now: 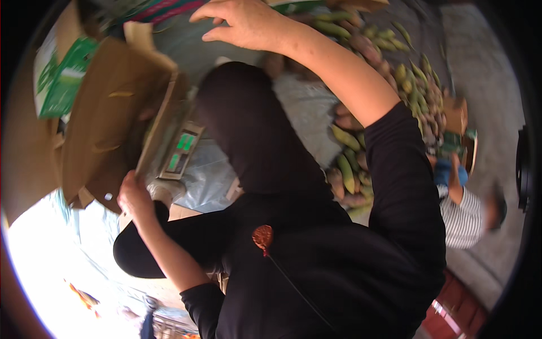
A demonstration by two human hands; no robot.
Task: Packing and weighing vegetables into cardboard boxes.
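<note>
My left hand (135, 195) is closed on the near edge of a large brown cardboard box (99, 152) at the left. The box's flaps stand open, and a small reddish-brown lump shows dimly inside; the rest of its inside is dark. Beside the box lies a weighing scale (179, 151) with lit green digits, partly covered by the box wall. My right hand (245, 24) is raised at the top, its fingers apart and holding nothing. It hovers over plastic-covered floor, past my bent knee.
Piles of long green-yellow produce (345, 169) and brownish ones (370, 51) lie on the right. A green-and-white carton (65, 79) stands behind the box. Another person in a striped top (463, 220) is at the far right, close to a red box (457, 305).
</note>
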